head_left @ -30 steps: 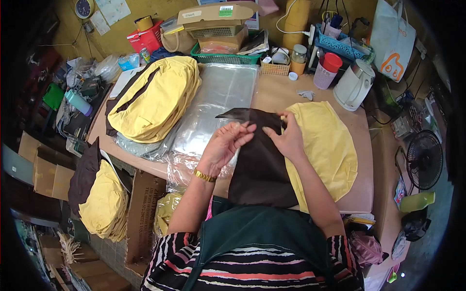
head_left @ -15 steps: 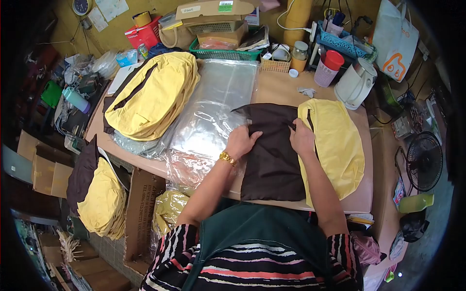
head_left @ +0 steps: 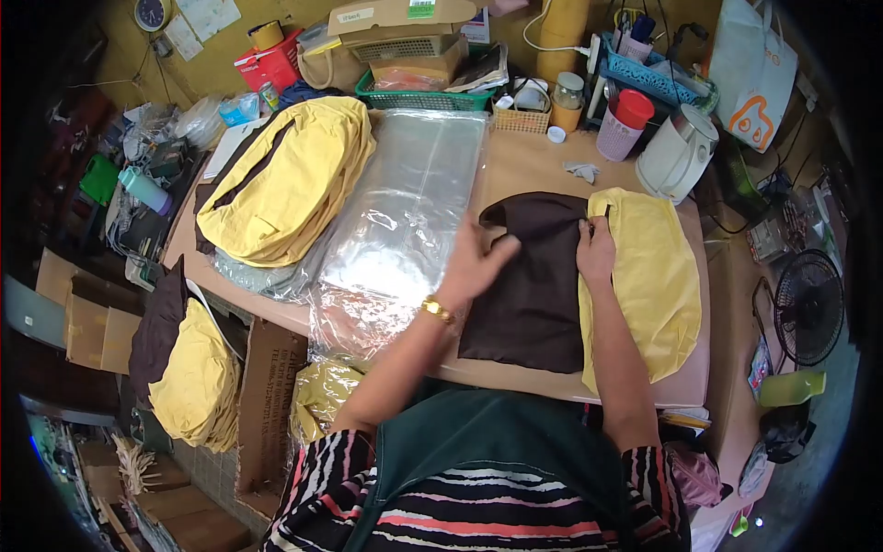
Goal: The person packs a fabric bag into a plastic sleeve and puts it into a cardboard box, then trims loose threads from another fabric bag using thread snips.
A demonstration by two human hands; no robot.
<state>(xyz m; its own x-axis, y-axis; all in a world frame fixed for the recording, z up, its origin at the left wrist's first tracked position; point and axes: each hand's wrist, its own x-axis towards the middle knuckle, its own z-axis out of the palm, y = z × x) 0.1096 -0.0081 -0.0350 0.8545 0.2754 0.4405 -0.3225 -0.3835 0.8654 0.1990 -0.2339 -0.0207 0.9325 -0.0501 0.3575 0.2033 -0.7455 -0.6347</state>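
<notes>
A dark brown fabric piece [head_left: 529, 294] lies on the table, joined to or overlapping a yellow fabric piece [head_left: 648, 285] on its right. My left hand [head_left: 478, 262] is at the brown cloth's upper left edge, fingers apart, slightly blurred, holding nothing. With fingers closed, my right hand [head_left: 597, 250] pinches the brown cloth near its border with the yellow one. The brown cloth's upper left corner is curled. Left of my left hand lie clear plastic sheets [head_left: 405, 198], and beyond them a stack of yellow and brown fabric pieces [head_left: 294, 184].
Another yellow and brown stack [head_left: 193, 373] rests lower left, beside a cardboard box [head_left: 269, 414]. Along the table's back stand a green basket [head_left: 423, 99], a wicker basket [head_left: 521, 118], a pink cup with a red top [head_left: 618, 138] and a white kettle [head_left: 676, 155].
Both fabric parts have shifted right and lie flatter. My left hand has let go of the brown cloth's edge and opened; my right hand has moved right with the cloth.
</notes>
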